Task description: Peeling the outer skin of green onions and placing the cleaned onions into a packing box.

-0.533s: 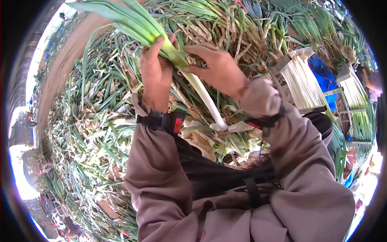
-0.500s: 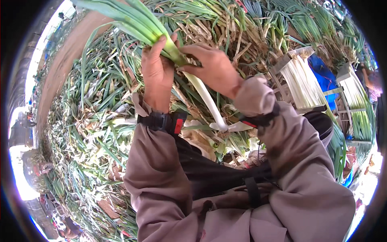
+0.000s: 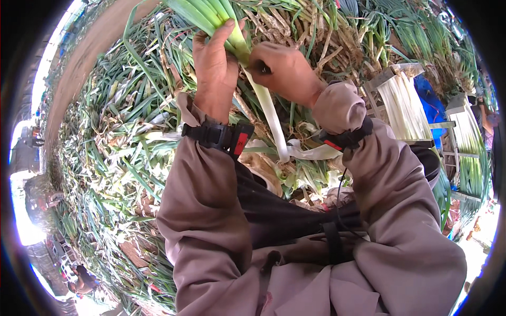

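Note:
A leek (image 3: 270, 110) slants across the middle, its green leaves toward the top edge and its white root end low, above my lap. My left hand (image 3: 216, 76) is closed round it where the leaves fan out, thumb lying along the green. Just below, at the pale collar where green turns white, my right hand (image 3: 290, 73) is curled with fingers and thumb pinched against the stalk. Whether a loose outer leaf is caught in that pinch is hidden by the fingers. A pale stripped leaf (image 3: 316, 152) lies beside the root end.
Leafy trimmings (image 3: 121, 163) cover the ground at left. Untrimmed leeks with dry roots (image 3: 327, 42) are heaped beyond my hands. At right, a metal rack (image 3: 403, 105) holds white stalks, with another rack (image 3: 464, 142) and blue sheeting (image 3: 426, 100) near it. A brown strip (image 3: 79, 89) curves along the far left.
Both hands and the leek sit slightly higher in the picture. My right hand's fingers have curled in tighter at the collar. The view has shifted a little.

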Demonstrator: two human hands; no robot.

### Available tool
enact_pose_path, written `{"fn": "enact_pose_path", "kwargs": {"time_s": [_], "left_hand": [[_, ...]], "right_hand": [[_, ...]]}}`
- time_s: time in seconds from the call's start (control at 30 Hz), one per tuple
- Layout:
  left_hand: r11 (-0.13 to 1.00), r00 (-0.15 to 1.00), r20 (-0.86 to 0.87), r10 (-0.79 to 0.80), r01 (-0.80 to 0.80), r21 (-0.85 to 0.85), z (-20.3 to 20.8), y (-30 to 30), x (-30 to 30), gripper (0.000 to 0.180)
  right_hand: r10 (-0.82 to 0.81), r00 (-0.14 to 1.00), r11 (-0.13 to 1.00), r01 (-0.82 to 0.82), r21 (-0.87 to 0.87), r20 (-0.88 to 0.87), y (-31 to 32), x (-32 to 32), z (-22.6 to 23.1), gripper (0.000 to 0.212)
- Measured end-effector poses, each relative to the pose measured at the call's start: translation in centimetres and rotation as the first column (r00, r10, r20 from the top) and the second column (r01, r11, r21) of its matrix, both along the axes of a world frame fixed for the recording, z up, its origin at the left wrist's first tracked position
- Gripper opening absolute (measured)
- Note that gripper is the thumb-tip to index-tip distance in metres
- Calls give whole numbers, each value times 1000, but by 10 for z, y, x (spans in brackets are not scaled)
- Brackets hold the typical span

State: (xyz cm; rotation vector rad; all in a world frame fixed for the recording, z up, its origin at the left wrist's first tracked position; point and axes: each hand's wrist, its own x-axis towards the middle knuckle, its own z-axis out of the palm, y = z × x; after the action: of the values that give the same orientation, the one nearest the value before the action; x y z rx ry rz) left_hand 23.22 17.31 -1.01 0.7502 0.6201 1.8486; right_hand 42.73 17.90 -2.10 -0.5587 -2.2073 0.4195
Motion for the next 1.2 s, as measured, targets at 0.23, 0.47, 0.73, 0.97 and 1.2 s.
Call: {"fn": "enact_pose_path", "kwargs": {"time_s": [0.23, 0.47, 0.73, 0.97, 1.2], "left_hand": [[998, 997, 49, 62, -61, -36, 2, 2, 16, 51], [984, 984, -12, 176, -176, -10, 15, 2, -2, 35], [989, 986, -80, 148, -147, 12, -2, 2, 2, 42], [963, 967, -40, -252, 247, -110, 4, 4, 2, 50], [942, 938, -157, -309, 278, -187, -10, -7, -5, 56]], "right_hand": [[-75, 992, 989, 61, -138, -105, 0, 22, 1, 23], [-196, 837, 882, -77, -465, -511, -11, 78, 29, 6], [-106, 976, 963, 149, -224, 190, -3, 46, 44, 54], [-164, 979, 957, 128, -261, -119, 0, 11, 1, 42], [-30, 998, 820, -8, -573, -57, 15, 25, 3, 31]]}}
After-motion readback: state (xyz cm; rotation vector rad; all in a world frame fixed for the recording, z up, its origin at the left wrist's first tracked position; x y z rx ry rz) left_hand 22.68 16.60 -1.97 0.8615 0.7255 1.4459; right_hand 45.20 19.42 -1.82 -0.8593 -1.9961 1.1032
